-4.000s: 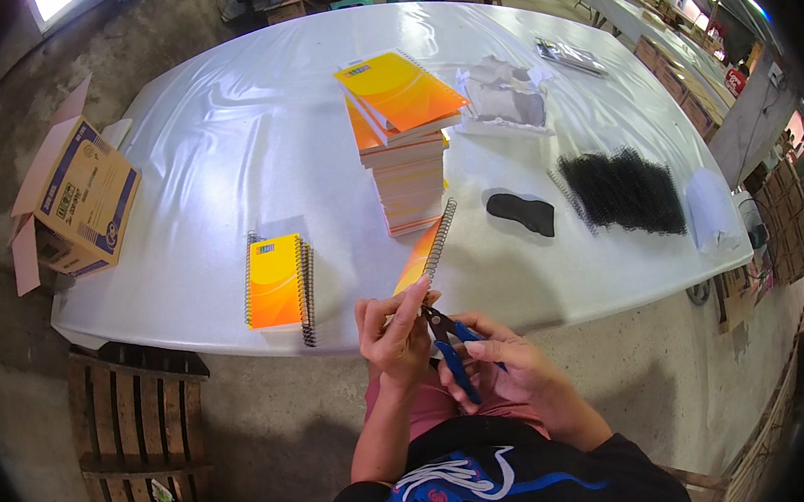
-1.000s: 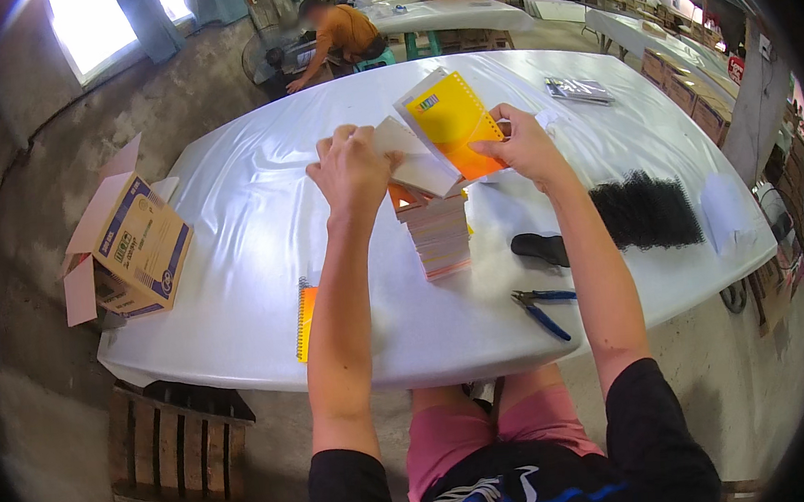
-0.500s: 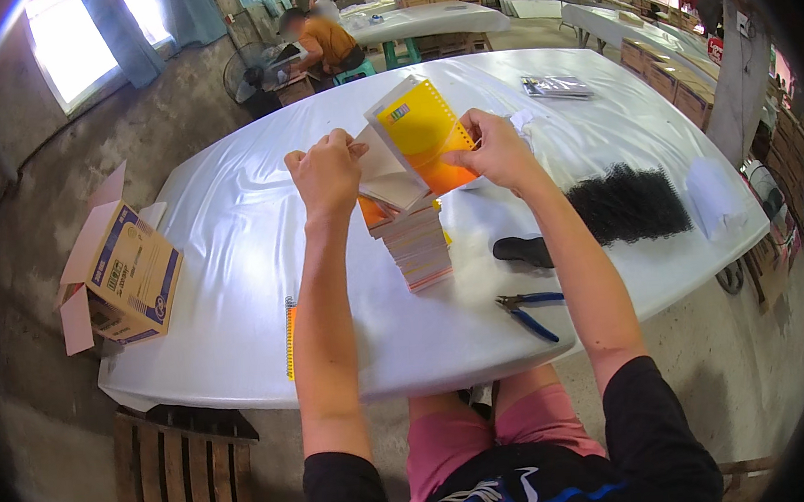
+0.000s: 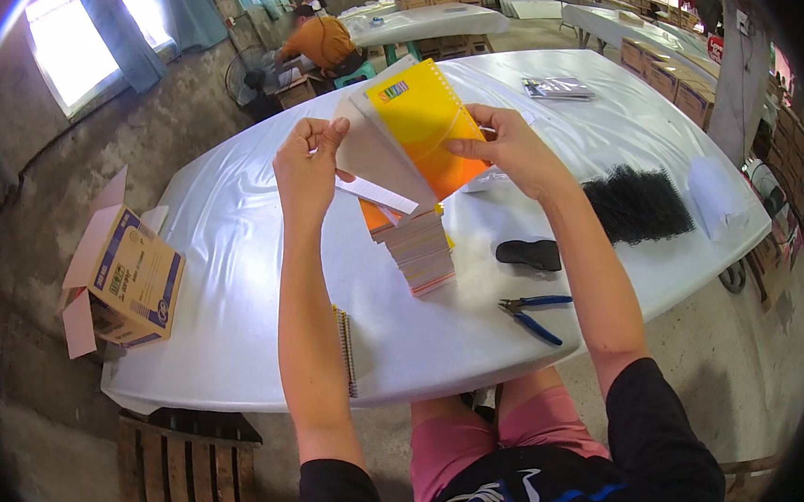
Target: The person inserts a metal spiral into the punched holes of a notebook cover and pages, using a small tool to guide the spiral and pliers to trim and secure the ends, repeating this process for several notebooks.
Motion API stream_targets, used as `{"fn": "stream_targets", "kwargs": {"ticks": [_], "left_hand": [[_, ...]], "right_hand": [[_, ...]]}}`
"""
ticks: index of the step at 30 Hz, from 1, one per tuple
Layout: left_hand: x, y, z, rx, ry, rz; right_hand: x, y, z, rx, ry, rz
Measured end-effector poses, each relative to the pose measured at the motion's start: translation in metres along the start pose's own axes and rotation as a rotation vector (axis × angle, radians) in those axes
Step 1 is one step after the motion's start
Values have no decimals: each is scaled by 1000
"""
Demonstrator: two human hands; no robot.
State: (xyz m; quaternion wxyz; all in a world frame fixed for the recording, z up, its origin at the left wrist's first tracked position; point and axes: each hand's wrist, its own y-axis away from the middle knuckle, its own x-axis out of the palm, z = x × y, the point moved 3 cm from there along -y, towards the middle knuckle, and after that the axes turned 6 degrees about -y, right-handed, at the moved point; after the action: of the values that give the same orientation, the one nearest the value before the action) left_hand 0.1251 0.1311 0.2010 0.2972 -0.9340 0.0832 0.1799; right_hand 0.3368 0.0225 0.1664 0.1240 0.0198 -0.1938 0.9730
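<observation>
Above the middle of the table I hold a loose, unbound notebook (image 4: 422,122) with a yellow-orange cover and punched holes along its right edge. My right hand (image 4: 517,152) grips its holed edge, thumb on the front of the cover. My left hand (image 4: 305,164) is closed at the left side, thumb and fingers at the pale back sheet (image 4: 355,132). White pages (image 4: 381,194) fan out below it. Directly underneath stands a tall stack of notebook sheets (image 4: 422,259). A wire-bound notebook (image 4: 346,354) lies partly hidden beside my left forearm.
Blue-handled pliers (image 4: 532,318) and a smooth black object (image 4: 528,255) lie right of the stack. Farther right is a heap of black coils (image 4: 639,204). An open carton (image 4: 135,277) stands at the left edge, a wrapped pack (image 4: 557,88) far right. A person (image 4: 321,42) sits beyond.
My left hand has moved slightly left and up, its thumb now showing. The notebook's cover and pages have spread apart, and white pages now stick out below. My right hand has shifted slightly right.
</observation>
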Motion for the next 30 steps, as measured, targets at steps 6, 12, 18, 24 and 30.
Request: {"fn": "stream_targets", "kwargs": {"ticks": [6,12,18,24,30], "left_hand": [[-5,17,-12,46,156,33],[-4,65,-41,-28,705,313],[-4,82,-45,-10,536,36],[-8,84,-47,-20,619,69],[18,83,-31,-129,1209,237]], "right_hand": [[7,12,6,55,-334,98],[-1,35,1,-4,-499,0],[13,50,-8,6,-608,67],[18,59,-20,78,-901,211],[41,71,-36,116,-1224,313]]}}
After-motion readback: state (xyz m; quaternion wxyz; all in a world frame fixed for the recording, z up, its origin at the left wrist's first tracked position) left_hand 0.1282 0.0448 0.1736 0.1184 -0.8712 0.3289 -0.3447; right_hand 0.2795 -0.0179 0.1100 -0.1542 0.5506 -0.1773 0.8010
